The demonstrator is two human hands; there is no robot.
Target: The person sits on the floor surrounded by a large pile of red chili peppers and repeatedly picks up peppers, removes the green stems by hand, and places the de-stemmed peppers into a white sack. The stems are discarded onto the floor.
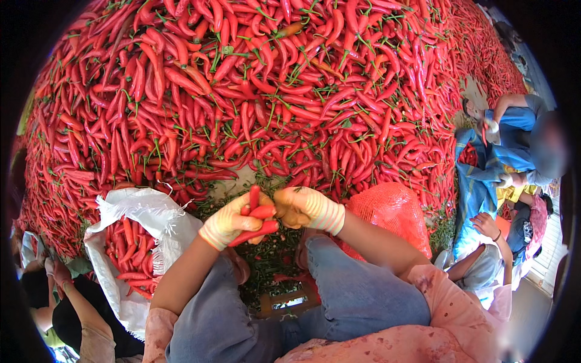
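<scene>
My left hand [236, 220], in a pale striped work glove with yellowed fingers, holds several red chili peppers [261, 225] without visible stems. Close beside it, my right hand [304, 208] wears a matching glove; its fingers are curled near the peppers' ends, and whether they grip anything is hidden. A huge heap of red chilies with green stems [281, 109] rises before me. At my left stands an open white woven sack [177, 222] with red chilies [131, 254] inside. To the right of my hands is a red mesh sack [390, 218].
Green stem scraps [263, 267] litter the ground between my jeans-clad legs. A low wooden stool [288, 301] shows below me. Other people sit along the right edge beside a blue woven sack [474, 199]. A co-worker's hands [59, 272] are at the far left.
</scene>
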